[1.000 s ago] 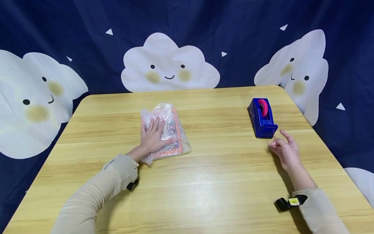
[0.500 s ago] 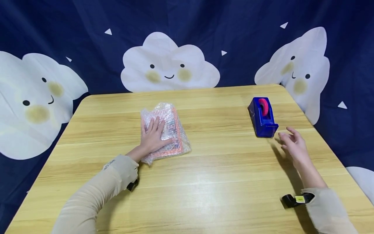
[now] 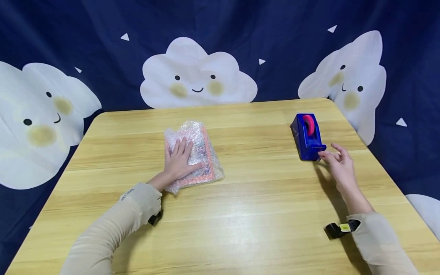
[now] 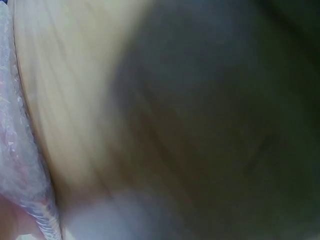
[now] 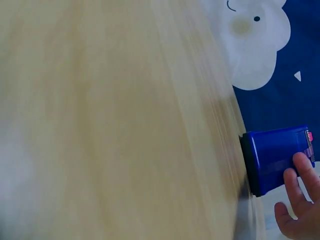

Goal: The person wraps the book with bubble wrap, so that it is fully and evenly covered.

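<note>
My left hand [image 3: 179,160] lies flat with spread fingers on a flat, orange-bordered item in bubble wrap [image 3: 199,143]. In the left wrist view, the edge of the bubble wrap [image 4: 20,150] shows at the left; most of that view is dark and blurred. My right hand [image 3: 340,168] is at the front end of a blue tape dispenser [image 3: 307,143] that carries a pink roll core [image 3: 310,126]. Its fingertips touch the dispenser's cutter end. In the right wrist view, the fingers [image 5: 300,197] reach the blue dispenser's edge; whether they pinch any tape is too small to tell.
The wooden table [image 3: 240,206] has rounded back corners. A dark blue curtain [image 3: 275,30] with white smiling clouds hangs right behind it. A black wrist camera [image 3: 338,230] sits beneath the right sleeve.
The right hand drew slightly away to the right of the dispenser's front, then came back against it. The left hand, the wrapped item and the dispenser have stayed in place.
</note>
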Demonstrator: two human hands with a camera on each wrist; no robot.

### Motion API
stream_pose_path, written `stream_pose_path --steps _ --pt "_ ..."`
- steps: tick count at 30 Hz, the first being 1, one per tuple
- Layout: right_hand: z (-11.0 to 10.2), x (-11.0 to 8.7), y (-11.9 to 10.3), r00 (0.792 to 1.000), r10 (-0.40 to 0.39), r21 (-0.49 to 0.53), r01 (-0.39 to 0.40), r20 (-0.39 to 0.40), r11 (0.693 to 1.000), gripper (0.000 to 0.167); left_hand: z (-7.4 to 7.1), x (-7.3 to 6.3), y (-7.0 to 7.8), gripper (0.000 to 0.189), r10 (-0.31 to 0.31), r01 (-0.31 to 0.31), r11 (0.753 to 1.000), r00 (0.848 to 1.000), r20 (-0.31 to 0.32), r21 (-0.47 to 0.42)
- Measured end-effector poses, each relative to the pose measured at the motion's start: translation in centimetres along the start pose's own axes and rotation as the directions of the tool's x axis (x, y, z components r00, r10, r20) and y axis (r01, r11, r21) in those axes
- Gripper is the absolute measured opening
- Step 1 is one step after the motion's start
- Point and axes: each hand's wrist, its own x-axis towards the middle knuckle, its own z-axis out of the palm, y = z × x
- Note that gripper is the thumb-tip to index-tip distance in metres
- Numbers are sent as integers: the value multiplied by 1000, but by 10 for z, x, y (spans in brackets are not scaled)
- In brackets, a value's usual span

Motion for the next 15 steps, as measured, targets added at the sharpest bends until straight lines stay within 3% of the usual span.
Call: stream_pose_path --steps 3,9,15 --pt "3 5 2 1000 30 102 -30 5 994 33 -1 0 0 99 -1 1 1000 1000 2 2" --pt "6 12 -1 992 125 319 -111 -24 941 23 1 0 0 99 3 -3 1000 1000 2 7" --pt "12 14 -5 983 173 344 -144 -55 928 25 0 0 0 99 1 -1 1000 1000 3 -2"
